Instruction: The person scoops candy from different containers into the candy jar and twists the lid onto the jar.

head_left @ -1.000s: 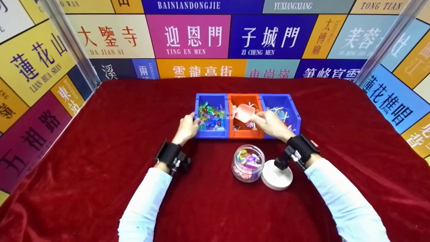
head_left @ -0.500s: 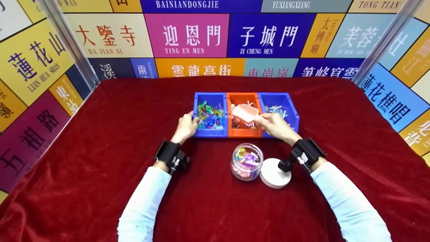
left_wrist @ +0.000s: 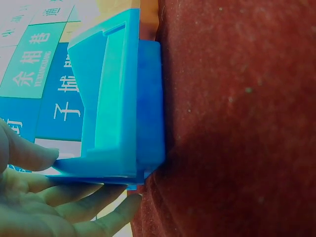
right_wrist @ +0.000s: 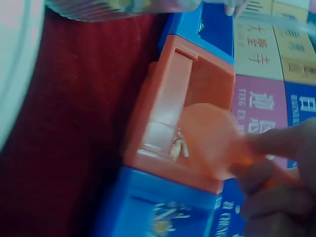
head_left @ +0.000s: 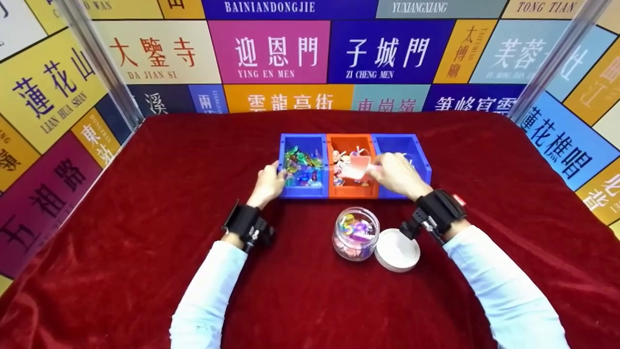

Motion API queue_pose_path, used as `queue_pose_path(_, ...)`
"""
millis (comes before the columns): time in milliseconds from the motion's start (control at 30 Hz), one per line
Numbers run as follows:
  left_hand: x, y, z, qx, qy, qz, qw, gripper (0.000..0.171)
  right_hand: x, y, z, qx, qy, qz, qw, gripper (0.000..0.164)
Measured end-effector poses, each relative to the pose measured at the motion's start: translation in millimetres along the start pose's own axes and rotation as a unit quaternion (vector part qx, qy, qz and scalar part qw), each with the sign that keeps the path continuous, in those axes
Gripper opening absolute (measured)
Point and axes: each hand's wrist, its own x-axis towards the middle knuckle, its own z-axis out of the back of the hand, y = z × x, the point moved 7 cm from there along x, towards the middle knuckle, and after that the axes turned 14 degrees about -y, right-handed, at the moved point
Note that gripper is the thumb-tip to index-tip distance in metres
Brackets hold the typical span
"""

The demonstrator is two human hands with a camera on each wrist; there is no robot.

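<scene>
My right hand [head_left: 397, 174] grips the handle of a pink scoop [head_left: 357, 166], whose blade is tilted inside the orange bin [head_left: 352, 193] among wrapped candies and lollipops. In the right wrist view the scoop [right_wrist: 210, 136] is blurred and hides part of that bin's inside. My left hand [head_left: 269, 185] holds the outer side wall of the left blue bin [head_left: 304, 192], which contains green, blue and purple wrapped candies. The left wrist view has the thumb over this wall and the fingers [left_wrist: 74, 202] along its outside.
Right of the orange bin, joined to it, is another blue bin [head_left: 395, 144] with lollipops. An uncapped clear jar [head_left: 356, 249] of candies stands in front, beside a white lid [head_left: 398, 252] lying on the red cloth [head_left: 290, 300]. Printed panels [head_left: 276, 53] form the back wall.
The scoop's blade has turned from nearly level to tilted down into the orange bin, and my right hand has rolled with it. My left hand stays on the blue bin.
</scene>
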Motion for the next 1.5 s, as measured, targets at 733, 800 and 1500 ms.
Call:
queue_pose_path(733,-1.5,-1.0,-0.4,-0.005,0.004,-0.018,0.9998,0.034,13.0,12.2,-28.2,-0.040,0.028,0.026,0.998,0.025)
queue_pose_path(800,-0.2,-1.1,0.5,-0.007,0.003,-0.016,0.9998,0.035,15.2,15.4,-28.0,-0.046,0.016,0.050,0.998,0.025)
queue_pose_path(1500,0.2,1.6,0.5,-0.011,0.003,-0.013,0.9999,0.033,9.3,1.1,-47.1,0.043,0.023,-0.008,0.999,0.020)
